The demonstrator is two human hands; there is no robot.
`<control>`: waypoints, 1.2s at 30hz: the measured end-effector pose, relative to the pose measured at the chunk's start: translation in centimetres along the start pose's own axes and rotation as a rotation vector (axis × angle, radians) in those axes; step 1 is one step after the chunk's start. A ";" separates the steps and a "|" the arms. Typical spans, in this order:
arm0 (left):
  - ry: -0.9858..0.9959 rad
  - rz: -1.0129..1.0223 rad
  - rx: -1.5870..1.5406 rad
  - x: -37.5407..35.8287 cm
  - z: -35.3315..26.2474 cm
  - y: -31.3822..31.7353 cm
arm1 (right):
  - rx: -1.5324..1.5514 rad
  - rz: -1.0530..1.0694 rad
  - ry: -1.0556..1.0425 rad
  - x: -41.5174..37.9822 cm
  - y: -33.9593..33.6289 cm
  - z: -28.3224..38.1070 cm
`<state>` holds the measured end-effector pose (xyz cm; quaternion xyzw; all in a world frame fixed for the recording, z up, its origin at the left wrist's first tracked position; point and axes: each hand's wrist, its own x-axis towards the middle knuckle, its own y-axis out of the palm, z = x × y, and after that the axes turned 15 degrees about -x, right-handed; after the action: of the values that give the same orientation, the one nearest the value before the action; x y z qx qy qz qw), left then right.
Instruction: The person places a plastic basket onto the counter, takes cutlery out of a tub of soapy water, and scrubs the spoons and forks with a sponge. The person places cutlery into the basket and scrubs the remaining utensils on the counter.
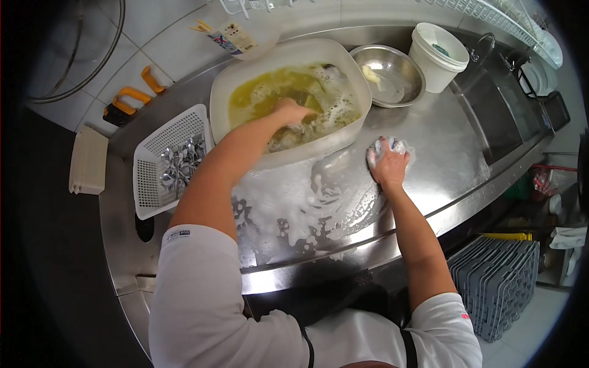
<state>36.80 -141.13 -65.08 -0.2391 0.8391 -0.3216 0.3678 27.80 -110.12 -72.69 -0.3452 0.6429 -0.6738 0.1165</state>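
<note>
Counting two hands [343,138], one tub [228,86], one sponge [385,147]

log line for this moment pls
left hand in soapy tub | right hand pressing sponge on wet counter | cutlery basket left

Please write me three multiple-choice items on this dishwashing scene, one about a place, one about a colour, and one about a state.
1. Where is the left hand?
A. in the large translucent plastic tub of yellowish soapy water
B. in the round steel bowl
C. on the white slotted cutlery basket

2. What colour is the round plastic bucket beside the round steel bowl?
A. blue
B. white
C. red

3. What state is the steel counter in near the right hand?
A. dry
B. foamy and wet
C. covered with cloth

Answers: A, the hand dips into the tub; B, its wall and lid are white; B, suds spread around the hand gripping a sudsy sponge.
</note>
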 end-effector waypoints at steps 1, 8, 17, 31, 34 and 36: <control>0.017 -0.016 0.023 0.4 0.6 0.0 | 0.025 0.011 0.003 0.0 0.0 0.0; -0.010 -0.194 -0.064 1.2 1.4 0.1 | 0.034 0.096 0.009 0.1 -0.7 -0.3; 0.146 -0.368 0.056 -2.6 -1.1 -1.2 | 0.055 0.019 0.000 0.3 -0.3 -0.7; 0.039 -0.170 0.263 -1.6 0.1 -1.3 | 0.075 0.009 -0.010 0.4 0.0 -0.8; 0.050 -0.144 0.353 -3.1 -0.9 -1.8 | 0.105 0.142 -0.006 0.6 -0.9 -0.9; 0.080 -0.184 0.452 -5.5 -1.9 -2.6 | 0.073 0.016 -0.011 0.3 -0.4 -0.8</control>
<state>39.11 -138.72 -59.69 -0.2133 0.7343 -0.5426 0.3478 27.18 -109.58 -72.12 -0.3393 0.6199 -0.6940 0.1379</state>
